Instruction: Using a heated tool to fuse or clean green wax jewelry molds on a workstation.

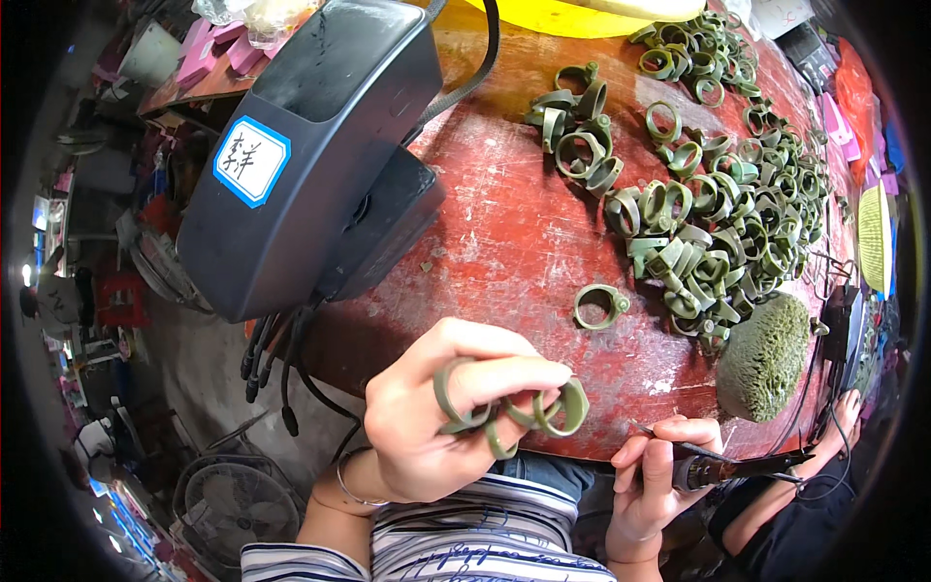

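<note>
Near the table's front edge, my left hand [436, 412] is closed around several green rings [578, 404]. Some hang off its fingers, and others show between thumb and fingertips. To the right, my right hand [659, 475] grips a pen-like tool [713, 471] with a dark handle and a thin tip that points toward the left hand. A small gap separates that tip from the rings. One loose green ring [619, 305] lies alone on the table beyond both hands. A large heap of similar green rings [722, 209] spreads over the table's right side.
A dark grey machine [320, 145] with a blue-edged label stands on the left of the red table [495, 233], cables hanging below. A rough green lump [768, 359] sits at the right edge. Another person's hand [848, 417] is beyond it. A fan [238, 504] stands lower left.
</note>
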